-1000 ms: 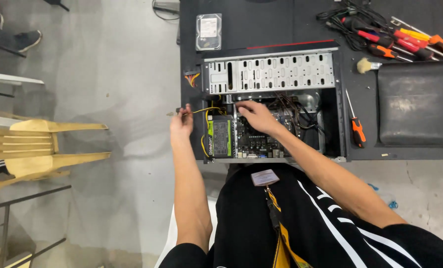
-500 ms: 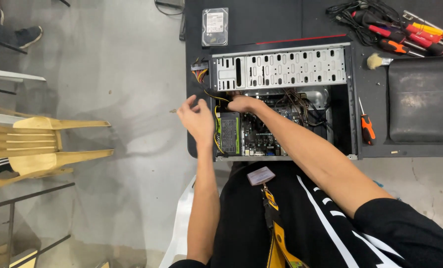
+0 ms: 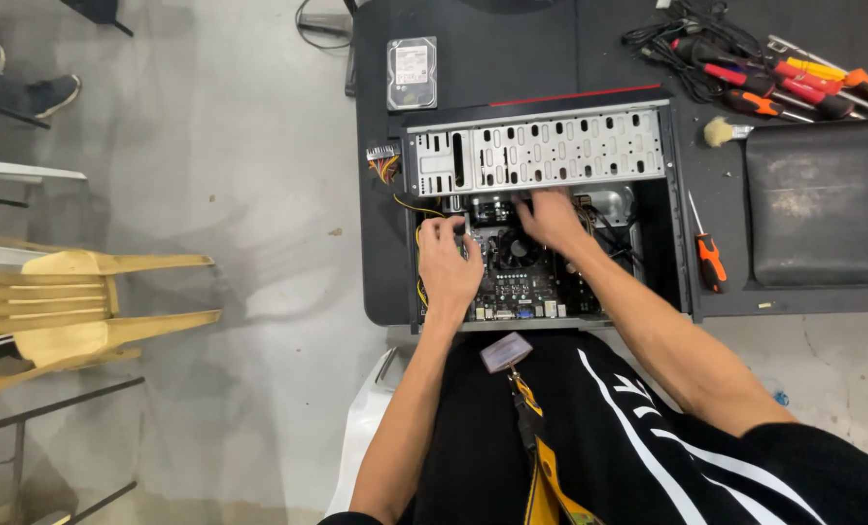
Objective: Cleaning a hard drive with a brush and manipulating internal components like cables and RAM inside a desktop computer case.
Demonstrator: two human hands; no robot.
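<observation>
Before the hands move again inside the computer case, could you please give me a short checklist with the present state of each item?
1. Case lies open on the table: ok.
2. Both hands inside: left hand over the motherboard, right hand near the fan: ok.
3. Screwdriver lies beside the case: ok.
4. Hard drive lies outside the case: ok.
5. Power disconnected: cannot tell.

Bare forearms, left hand (image 3: 448, 267) and right hand (image 3: 551, 219) ungloved, mid frame. Black short sleeve (image 3: 823, 467) lower right. Black trousers (image 3: 638, 428) with white side stripes. Yellow lanyard (image 3: 541, 457) with a badge (image 3: 506, 352), bottom centre.
</observation>
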